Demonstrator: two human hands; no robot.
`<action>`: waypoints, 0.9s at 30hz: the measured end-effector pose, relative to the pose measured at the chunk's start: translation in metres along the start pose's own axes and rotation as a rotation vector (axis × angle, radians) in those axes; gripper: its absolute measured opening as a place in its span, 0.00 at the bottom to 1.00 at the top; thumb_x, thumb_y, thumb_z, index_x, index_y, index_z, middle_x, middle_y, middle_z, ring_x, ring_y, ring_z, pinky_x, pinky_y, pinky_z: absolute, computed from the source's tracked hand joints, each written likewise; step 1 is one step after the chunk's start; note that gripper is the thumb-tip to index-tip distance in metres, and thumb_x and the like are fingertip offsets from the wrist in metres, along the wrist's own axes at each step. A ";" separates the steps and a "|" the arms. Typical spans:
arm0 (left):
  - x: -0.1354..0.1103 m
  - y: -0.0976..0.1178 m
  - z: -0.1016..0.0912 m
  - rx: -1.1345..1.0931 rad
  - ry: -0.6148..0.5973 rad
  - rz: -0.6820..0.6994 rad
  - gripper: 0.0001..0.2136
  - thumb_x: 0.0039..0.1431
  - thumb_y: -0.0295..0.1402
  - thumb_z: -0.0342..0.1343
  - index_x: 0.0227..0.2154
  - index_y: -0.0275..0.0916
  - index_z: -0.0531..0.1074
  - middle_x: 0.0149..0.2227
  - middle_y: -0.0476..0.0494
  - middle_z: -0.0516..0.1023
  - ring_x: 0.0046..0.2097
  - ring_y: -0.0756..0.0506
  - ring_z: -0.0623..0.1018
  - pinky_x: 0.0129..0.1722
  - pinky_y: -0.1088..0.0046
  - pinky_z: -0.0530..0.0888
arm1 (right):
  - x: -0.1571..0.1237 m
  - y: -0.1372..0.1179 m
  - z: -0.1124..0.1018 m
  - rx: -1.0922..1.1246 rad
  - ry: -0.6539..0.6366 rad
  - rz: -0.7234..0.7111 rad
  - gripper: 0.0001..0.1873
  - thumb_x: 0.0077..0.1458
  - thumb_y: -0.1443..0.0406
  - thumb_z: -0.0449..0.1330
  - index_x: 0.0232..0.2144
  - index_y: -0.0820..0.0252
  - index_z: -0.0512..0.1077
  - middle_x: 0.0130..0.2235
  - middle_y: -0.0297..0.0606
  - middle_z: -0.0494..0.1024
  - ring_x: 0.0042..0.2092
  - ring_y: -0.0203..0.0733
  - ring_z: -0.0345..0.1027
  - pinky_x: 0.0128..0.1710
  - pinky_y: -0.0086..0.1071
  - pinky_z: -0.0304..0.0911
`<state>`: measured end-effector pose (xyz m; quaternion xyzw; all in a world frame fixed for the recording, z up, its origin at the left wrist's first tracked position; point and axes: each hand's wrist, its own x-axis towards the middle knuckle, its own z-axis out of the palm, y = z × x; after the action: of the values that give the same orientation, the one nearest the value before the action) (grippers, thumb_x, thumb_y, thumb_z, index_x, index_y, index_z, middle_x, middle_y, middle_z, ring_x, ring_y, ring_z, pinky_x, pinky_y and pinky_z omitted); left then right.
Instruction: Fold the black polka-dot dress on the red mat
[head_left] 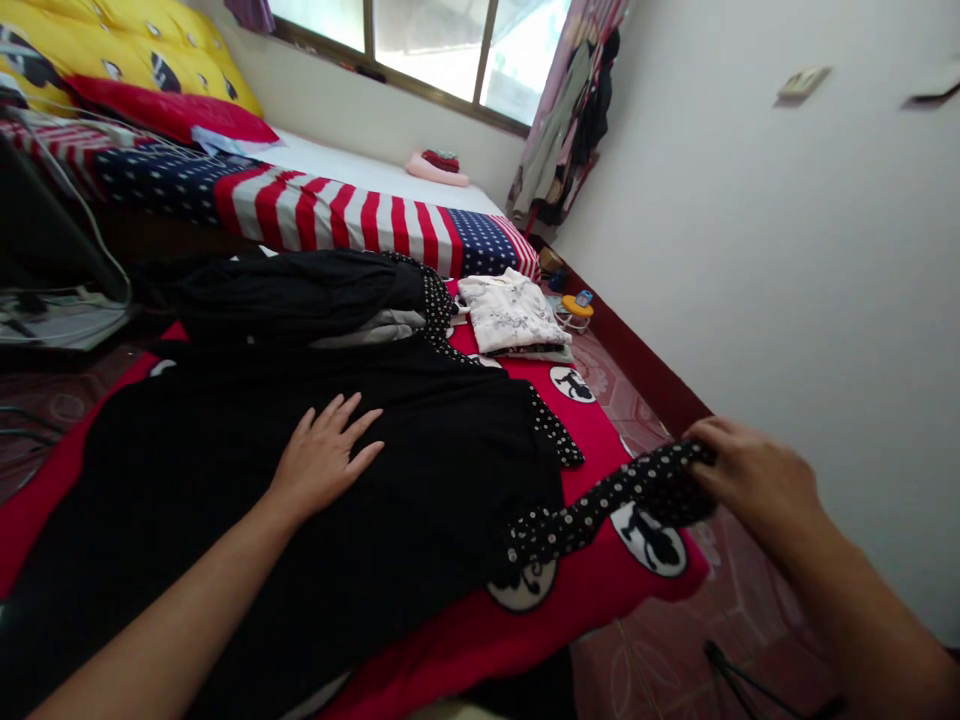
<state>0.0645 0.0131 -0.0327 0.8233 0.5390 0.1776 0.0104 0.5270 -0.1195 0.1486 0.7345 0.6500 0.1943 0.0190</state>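
Two bare hands work over a black garment point(420, 470) spread across a red mat point(600, 590) printed with white cartoon roundels, which lies on the patterned floor point(675, 640). The left hand point(326, 455) lies palm down on the middle of the garment, its fingers point(360, 415) straight and slightly spread, pressing flat on the cloth and gripping nothing. The right hand point(750, 475) is out past the mat's right edge, close to the white wall point(787, 250). Its fingers point(709, 440) are curled and pinched on the end of a black strip with white dots point(600, 505), which runs from that hand leftward and down to the garment's lower right edge. The strip hangs slightly above the mat between the hand and the garment, crossing over one of the roundels. A second dotted edge point(555, 430) of the garment lies flat on the mat, nearer the far end and well apart from both hands.

Beyond the garment, dark clothes point(300, 295) lie bunched at the far end of the mat, and just beside them to the right sits a folded white floral cloth point(510, 315). Behind these runs a bed with a stars-and-stripes cover point(337, 215), a red pillow point(172, 115) and a yellow cushion point(112, 40) at its left end. A window point(427, 45) stands above the bed, and clothes hang point(570, 130) in the far corner.
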 end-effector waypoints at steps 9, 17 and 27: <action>0.000 -0.029 -0.014 -1.195 0.488 -0.523 0.22 0.63 0.48 0.46 0.55 0.43 0.67 0.57 0.40 0.71 0.59 0.38 0.71 0.60 0.54 0.68 | 0.000 -0.185 -0.061 1.031 0.046 -0.852 0.19 0.53 0.72 0.55 0.46 0.52 0.73 0.52 0.38 0.75 0.51 0.41 0.70 0.51 0.33 0.65; 0.001 -0.037 -0.017 -1.472 0.465 -0.551 0.15 0.57 0.44 0.55 0.42 0.41 0.73 0.49 0.43 0.78 0.54 0.39 0.76 0.57 0.55 0.71 | 0.016 -0.114 0.093 0.882 0.136 0.255 0.11 0.51 0.61 0.59 0.35 0.61 0.72 0.39 0.43 0.76 0.37 0.44 0.72 0.41 0.40 0.67; -0.005 -0.013 -0.006 -0.491 0.123 0.090 0.17 0.58 0.46 0.54 0.47 0.48 0.75 0.53 0.44 0.76 0.56 0.38 0.73 0.58 0.54 0.68 | 0.029 -0.108 0.124 1.232 0.054 0.280 0.18 0.48 0.53 0.61 0.35 0.62 0.74 0.30 0.38 0.77 0.33 0.42 0.70 0.33 0.34 0.65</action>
<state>0.0496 0.0123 -0.0310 0.8069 0.4422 0.3533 0.1693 0.4652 -0.0474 0.0116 0.6836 0.5406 -0.1965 -0.4492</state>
